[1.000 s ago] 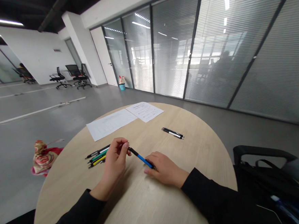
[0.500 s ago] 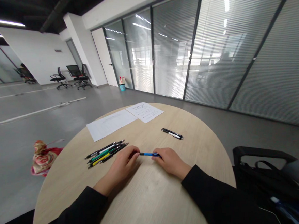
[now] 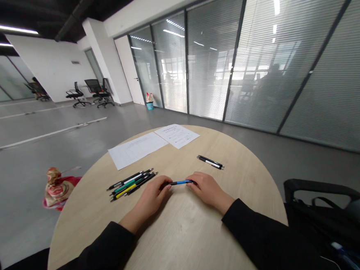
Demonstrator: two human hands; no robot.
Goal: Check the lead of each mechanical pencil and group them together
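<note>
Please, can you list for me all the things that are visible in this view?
blue pen: one, blue and black, between both hands
loose pens: about five, mixed colours, table, left of hands
paired pens: two, black and white, table, right
paper sheets: two, white, table's far side
round table: one, light wood, centre
cloth bundle: one, red patterned, floor, left
office chairs: several, black, far wall
bag: one, black, lower right
left hand: one, on pen's left end
right hand: one, on pen's right end

The left hand (image 3: 149,203) has loose pens (image 3: 131,185) blocking its leftward path.
</note>
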